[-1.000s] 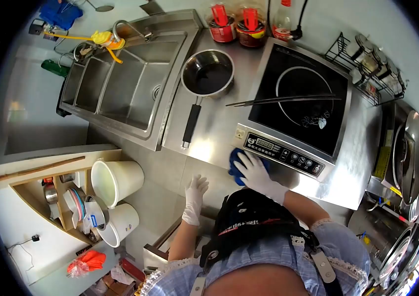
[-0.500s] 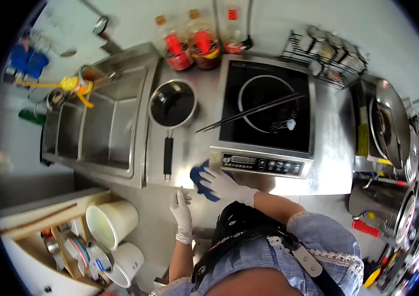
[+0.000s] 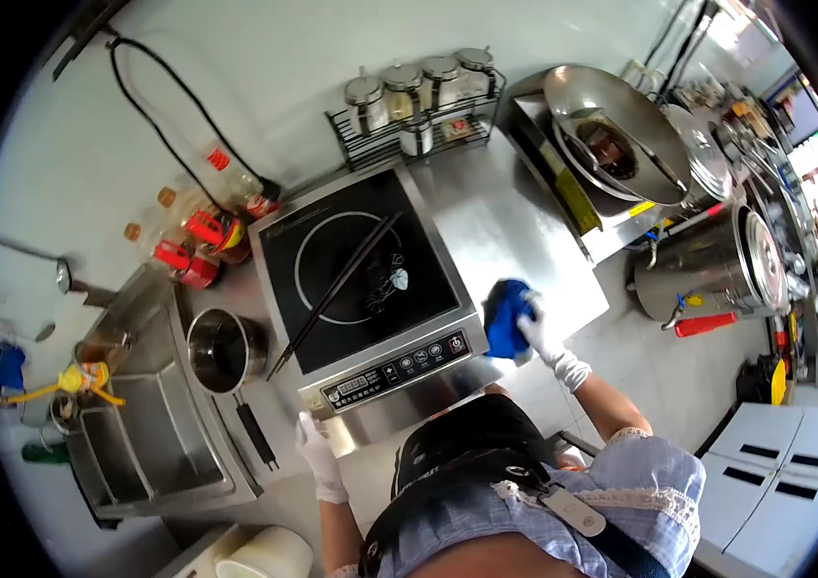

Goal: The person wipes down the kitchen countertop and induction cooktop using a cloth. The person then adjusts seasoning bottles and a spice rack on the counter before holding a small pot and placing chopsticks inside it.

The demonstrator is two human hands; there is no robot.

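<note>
My right hand (image 3: pixel 545 339), in a white glove, is closed on a bunched blue cloth (image 3: pixel 505 318) that lies on the steel counter (image 3: pixel 486 231), right of the induction cooktop (image 3: pixel 361 270). My left hand (image 3: pixel 317 453), gloved too, is by the cooktop's front left corner with its fingers stretched out, holding nothing. On the black glass a pair of long dark chopsticks (image 3: pixel 337 289) lies slantwise, beside a small white patch (image 3: pixel 398 279). A small saucepan (image 3: pixel 226 352) with a black handle stands left of the cooktop, dark inside.
Behind are sauce bottles (image 3: pixel 199 246) and a wire rack (image 3: pixel 418 140) with several seasoning jars. A wok (image 3: pixel 621 135) with a ladle sits at the back right, near a large steel pot (image 3: pixel 702 265). Left lies a steel sink (image 3: pixel 163 424); a white bucket (image 3: pixel 269 559) is below.
My right hand has carried the blue cloth from the counter's front edge, left of the cooktop's controls, to its right side. The view has turned right; my left hand is now by the cooktop's corner.
</note>
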